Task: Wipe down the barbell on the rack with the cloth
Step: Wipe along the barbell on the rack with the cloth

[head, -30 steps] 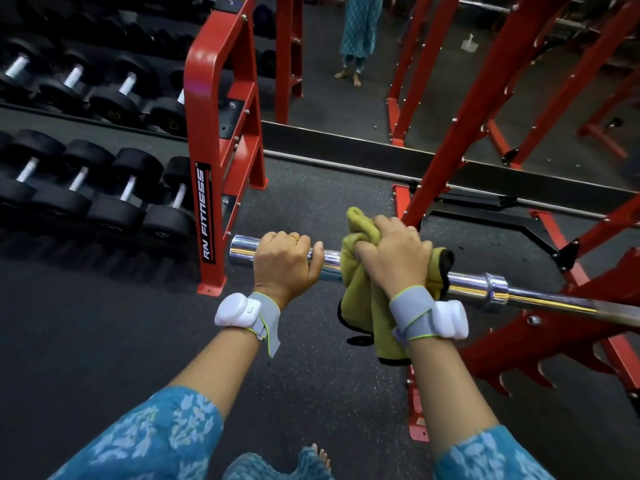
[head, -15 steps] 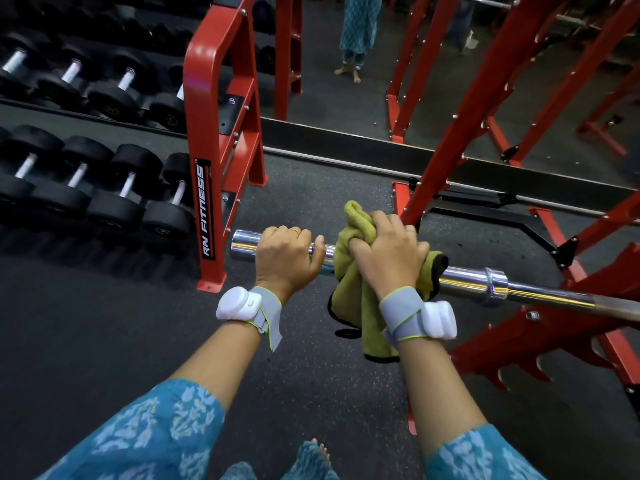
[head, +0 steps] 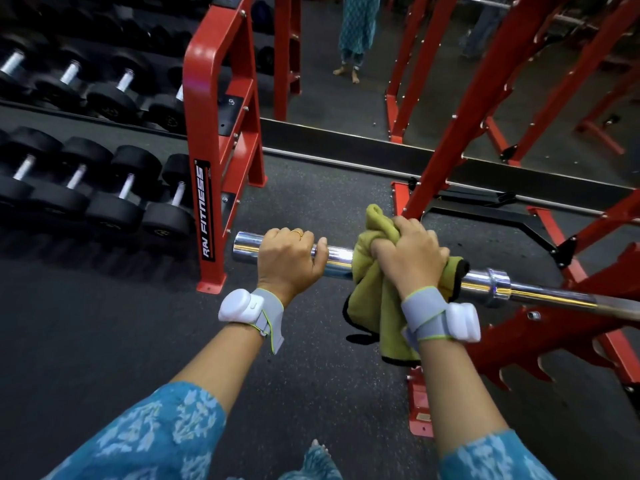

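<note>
A chrome barbell [head: 498, 287] lies across the red rack [head: 485, 112], its sleeve end pointing left. My left hand [head: 289, 259] grips the sleeve near its free end, fingers curled over the top. Just to its right, my right hand [head: 410, 252] grips a yellow-green cloth [head: 377, 306] wrapped around the sleeve. The cloth's loose part hangs below the bar. A short stretch of bare chrome shows between the two hands. The sleeve collar sits right of the cloth.
A red dumbbell rack [head: 221, 98] with several black dumbbells [head: 114, 188] stands at the left, close to the bar's end. A mirror at the back shows a standing person [head: 356, 32]. Red rack feet and plate pegs [head: 540, 344] lie at the lower right.
My right hand with the cloth has slid a little left along the sleeve, toward my left hand. The left hand keeps its grip in the same spot.
</note>
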Available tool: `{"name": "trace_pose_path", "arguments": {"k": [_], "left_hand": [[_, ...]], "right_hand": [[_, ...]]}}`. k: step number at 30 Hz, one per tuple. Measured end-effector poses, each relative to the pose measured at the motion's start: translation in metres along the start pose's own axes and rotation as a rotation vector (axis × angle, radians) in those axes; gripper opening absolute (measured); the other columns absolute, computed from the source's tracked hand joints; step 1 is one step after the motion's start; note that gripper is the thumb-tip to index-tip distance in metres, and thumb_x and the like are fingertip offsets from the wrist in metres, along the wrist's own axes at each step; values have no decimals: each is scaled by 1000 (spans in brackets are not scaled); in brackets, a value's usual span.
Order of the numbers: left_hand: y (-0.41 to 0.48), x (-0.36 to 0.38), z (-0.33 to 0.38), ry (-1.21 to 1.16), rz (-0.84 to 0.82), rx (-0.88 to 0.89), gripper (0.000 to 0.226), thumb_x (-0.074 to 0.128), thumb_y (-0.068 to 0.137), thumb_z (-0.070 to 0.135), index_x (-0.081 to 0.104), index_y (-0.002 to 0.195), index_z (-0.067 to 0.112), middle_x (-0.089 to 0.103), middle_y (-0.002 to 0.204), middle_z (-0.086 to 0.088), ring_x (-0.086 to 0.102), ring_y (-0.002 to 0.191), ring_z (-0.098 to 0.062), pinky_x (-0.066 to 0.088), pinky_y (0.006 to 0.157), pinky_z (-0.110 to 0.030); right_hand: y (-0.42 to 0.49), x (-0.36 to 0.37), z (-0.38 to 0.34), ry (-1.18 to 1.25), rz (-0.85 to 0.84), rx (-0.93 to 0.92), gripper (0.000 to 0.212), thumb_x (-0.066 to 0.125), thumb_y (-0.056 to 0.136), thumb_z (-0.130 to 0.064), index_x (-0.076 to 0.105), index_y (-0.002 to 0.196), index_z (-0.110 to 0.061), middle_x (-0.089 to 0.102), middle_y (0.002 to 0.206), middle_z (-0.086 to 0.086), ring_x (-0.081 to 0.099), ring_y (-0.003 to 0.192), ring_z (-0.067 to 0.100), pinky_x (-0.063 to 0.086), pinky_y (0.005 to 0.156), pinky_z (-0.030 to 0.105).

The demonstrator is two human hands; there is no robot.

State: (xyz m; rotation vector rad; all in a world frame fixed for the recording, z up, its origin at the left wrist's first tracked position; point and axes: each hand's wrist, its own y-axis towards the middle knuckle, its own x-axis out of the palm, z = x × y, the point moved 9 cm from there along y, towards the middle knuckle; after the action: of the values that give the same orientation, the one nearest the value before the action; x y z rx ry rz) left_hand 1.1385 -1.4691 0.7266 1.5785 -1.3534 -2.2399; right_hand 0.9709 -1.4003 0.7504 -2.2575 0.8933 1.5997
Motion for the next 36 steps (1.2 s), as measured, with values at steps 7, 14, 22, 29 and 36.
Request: {"name": "trace_pose_path", "arguments": {"k": [7, 14, 22, 29, 36], "left_hand": [[2, 4, -5, -123, -114, -46, 43, 41, 85, 37, 54, 54, 10, 52, 50, -7, 50, 46, -28, 37, 53, -31], [37, 23, -12, -48, -462, -162, 52, 32, 97, 46, 59, 71, 9, 60, 77, -13, 60, 80, -33, 29, 64, -32], [23, 41, -2, -10, -679, -150, 45, 34, 96, 37, 64, 102, 4, 62, 107, -19, 58, 98, -36, 35, 71, -32], [12, 6, 3, -22, -232, -66, 49, 36, 83, 30, 57, 46, 8, 57, 47, -13, 53, 41, -30, 31, 48, -28], [6, 3, 3, 2, -52, -26, 41, 42, 83, 26, 52, 46, 10, 51, 44, -9, 46, 39, -28, 34, 47, -29]], "right_hand": [[-19, 7, -41, 14, 17, -351, 49, 41, 64, -48, 64, 101, -26, 59, 102, -2, 50, 96, 30, 31, 77, 39], [-9, -8, 11, 61, -25, -88, 50, 42, 59, -41, 63, 103, -29, 58, 110, -3, 47, 106, 30, 30, 85, 38], [5, 13, -30, -23, -180, -168, 39, 41, 63, -43, 59, 94, -26, 59, 106, 1, 49, 108, 32, 30, 86, 42], [-23, -11, -4, 214, -53, -327, 53, 49, 56, -39, 65, 106, -32, 58, 104, -8, 50, 100, 24, 36, 80, 37], [5, 4, -8, -20, -65, -44, 56, 34, 61, -45, 58, 108, -27, 56, 115, 0, 46, 110, 30, 29, 88, 41]]}}
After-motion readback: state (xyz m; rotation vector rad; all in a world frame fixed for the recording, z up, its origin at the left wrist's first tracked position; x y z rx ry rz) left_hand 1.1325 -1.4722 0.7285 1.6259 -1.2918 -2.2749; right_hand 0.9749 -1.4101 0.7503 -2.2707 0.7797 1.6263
